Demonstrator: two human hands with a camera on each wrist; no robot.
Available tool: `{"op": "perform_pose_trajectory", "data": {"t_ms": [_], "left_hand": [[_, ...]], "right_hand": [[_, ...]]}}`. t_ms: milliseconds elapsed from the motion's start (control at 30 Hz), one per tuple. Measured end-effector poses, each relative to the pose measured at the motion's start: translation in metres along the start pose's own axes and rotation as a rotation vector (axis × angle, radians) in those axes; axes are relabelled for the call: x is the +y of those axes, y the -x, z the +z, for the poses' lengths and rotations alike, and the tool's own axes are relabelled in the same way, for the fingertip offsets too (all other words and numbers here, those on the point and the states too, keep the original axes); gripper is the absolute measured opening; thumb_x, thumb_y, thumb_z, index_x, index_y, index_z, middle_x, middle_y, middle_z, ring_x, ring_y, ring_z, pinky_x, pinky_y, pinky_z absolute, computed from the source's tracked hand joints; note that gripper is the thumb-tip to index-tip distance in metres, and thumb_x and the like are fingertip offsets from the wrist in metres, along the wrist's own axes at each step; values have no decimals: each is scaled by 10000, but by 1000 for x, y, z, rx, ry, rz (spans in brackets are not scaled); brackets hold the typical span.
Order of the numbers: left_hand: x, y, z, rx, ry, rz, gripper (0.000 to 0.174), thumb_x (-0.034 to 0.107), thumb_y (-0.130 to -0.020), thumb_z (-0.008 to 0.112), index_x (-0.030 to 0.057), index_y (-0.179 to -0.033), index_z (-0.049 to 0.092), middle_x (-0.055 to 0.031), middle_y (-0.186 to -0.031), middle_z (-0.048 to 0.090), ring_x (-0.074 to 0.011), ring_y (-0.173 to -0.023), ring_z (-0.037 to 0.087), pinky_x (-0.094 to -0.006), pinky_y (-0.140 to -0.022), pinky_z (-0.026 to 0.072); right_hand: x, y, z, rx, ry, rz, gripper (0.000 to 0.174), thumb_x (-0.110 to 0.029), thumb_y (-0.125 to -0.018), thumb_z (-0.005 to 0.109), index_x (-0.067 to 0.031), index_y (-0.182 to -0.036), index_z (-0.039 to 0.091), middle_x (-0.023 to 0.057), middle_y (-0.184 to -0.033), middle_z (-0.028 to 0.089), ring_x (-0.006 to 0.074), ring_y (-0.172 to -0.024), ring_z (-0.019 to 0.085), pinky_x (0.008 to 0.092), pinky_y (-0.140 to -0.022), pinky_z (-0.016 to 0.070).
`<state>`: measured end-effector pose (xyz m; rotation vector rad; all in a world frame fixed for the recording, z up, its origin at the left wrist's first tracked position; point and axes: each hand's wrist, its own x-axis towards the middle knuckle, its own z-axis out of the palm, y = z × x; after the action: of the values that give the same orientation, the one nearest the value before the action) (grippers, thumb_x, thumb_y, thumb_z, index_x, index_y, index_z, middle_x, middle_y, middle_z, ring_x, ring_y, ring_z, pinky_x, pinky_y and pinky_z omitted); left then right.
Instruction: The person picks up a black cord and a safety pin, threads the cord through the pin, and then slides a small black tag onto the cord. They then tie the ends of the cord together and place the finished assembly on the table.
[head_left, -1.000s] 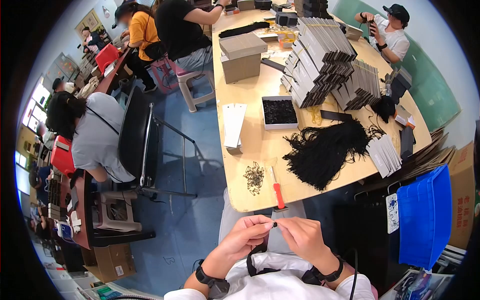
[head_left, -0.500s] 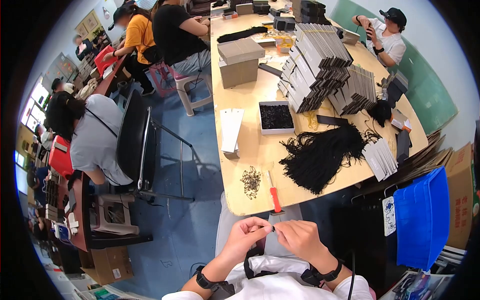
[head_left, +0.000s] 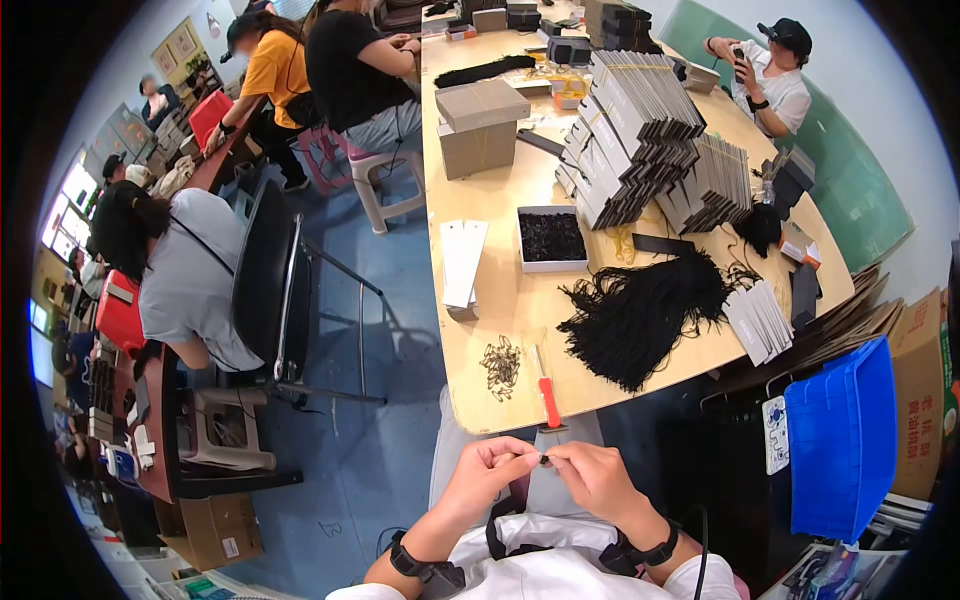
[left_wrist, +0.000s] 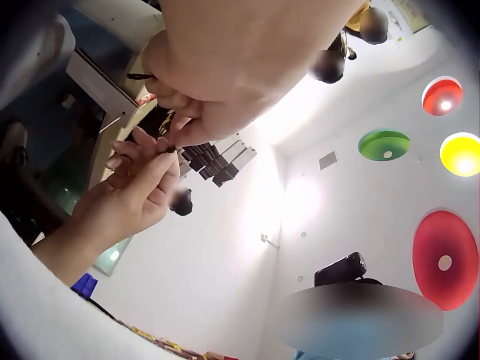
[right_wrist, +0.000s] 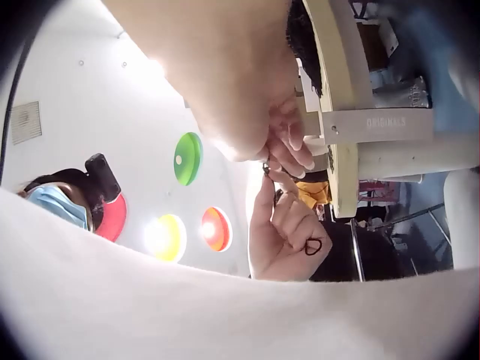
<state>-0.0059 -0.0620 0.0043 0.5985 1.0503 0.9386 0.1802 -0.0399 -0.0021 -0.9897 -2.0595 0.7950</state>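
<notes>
Above the lap, close to the table's near edge, my left hand (head_left: 482,474) and right hand (head_left: 597,478) meet at the fingertips. Between them both pinch a small black cord (head_left: 544,460), mostly hidden by the fingers. A thin loop of the black cord (right_wrist: 313,246) sticks out by the left palm in the right wrist view. The left wrist view shows my right hand (left_wrist: 127,199) with thumb and index finger at the dark bit. Nearest on the table lie a red-handled tool (head_left: 549,402) and a pile of small metal pins (head_left: 502,367).
A heap of black cords (head_left: 640,315) and a white box (head_left: 553,267) of small black pieces lie on the table (head_left: 520,310). Beyond stand stacked grey cards (head_left: 630,140). A blue bin (head_left: 845,440) is at the right. Other people sit around the room.
The hands stay together at the black cord, with small finger shifts; the right hand has come slightly lower and left. The head view has shifted a little.
</notes>
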Motion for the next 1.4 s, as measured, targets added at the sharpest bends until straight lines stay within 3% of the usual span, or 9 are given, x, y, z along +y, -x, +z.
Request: {"op": "perform_pose_trajectory", "data": {"t_ms": [67, 133, 333, 467, 733, 867, 1167, 1333, 1400], "left_hand": [[1, 1, -3, -9, 19, 1, 112, 93, -866, 665, 2, -931, 659, 133, -582, 412, 23, -503, 295, -178, -465, 204], [6, 3, -4, -16, 85, -34, 121, 102, -883, 653, 6, -956, 651, 115, -639, 487, 24, -587, 409, -154, -546, 326], [2, 2, -6, -51, 159, -72, 116, 107, -887, 645, 17, -961, 646, 70, -739, 603, 20, -628, 471, -156, -563, 339], [3, 2, -2, -43, 136, -56, 110, 106, -886, 645, 22, -957, 647, 72, -739, 601, 24, -636, 471, -151, -559, 333], [-3, 0, -2, -35, 102, -65, 95, 130, -879, 658, 50, -931, 648, 129, -618, 499, 41, -511, 342, -165, -450, 208], [-2, 0, 0, -36, 105, -56, 94, 124, -883, 653, 44, -931, 647, 123, -624, 506, 41, -522, 353, -161, -463, 221], [-13, -2, 2, 3, 128, 10, 111, 125, -894, 643, 25, -943, 644, 103, -640, 523, 34, -523, 335, -168, -471, 229], [-9, -4, 8, 56, 277, -59, 136, 146, -895, 646, 23, -952, 637, 109, -597, 475, 34, -478, 300, -165, -432, 184], [-11, -4, 7, 53, 275, -57, 134, 145, -894, 646, 24, -952, 636, 113, -593, 467, 34, -475, 298, -164, -431, 184]], "right_hand": [[-3, 2, 1, -18, -122, 104, 89, -44, -853, 619, -19, -937, 601, 102, -788, 680, 219, -679, 680, 292, -592, 532], [-11, -1, -4, -44, -472, 395, 85, -25, -888, 591, 9, -966, 599, 115, -837, 707, 178, -718, 701, 261, -640, 544], [-5, 4, -2, -32, -589, 419, 120, -14, -881, 604, 61, -974, 590, 139, -857, 708, 163, -737, 698, 251, -658, 546], [-5, 3, -3, -31, -573, 408, 117, -20, -878, 607, 55, -967, 597, 130, -841, 706, 151, -718, 692, 241, -646, 539], [-2, 4, 1, 23, -558, 413, 111, -19, -870, 610, 20, -973, 616, 92, -835, 693, 116, -661, 658, 208, -582, 492], [-6, 4, 2, 49, -578, 427, 96, -15, -865, 616, 19, -955, 628, 84, -831, 691, 117, -662, 659, 219, -570, 498], [-3, 6, 7, 77, -198, 216, 126, 2, -826, 649, 1, -951, 661, 87, -832, 695, 117, -678, 653, 235, -568, 504], [-1, 10, 21, 35, -736, 580, 145, -59, -853, 652, 0, -986, 655, 53, -850, 690, 84, -719, 627, 226, -607, 488], [3, 11, 26, 36, -721, 561, 148, -67, -853, 656, -2, -986, 653, 47, -855, 687, 76, -720, 619, 222, -605, 484]]}}
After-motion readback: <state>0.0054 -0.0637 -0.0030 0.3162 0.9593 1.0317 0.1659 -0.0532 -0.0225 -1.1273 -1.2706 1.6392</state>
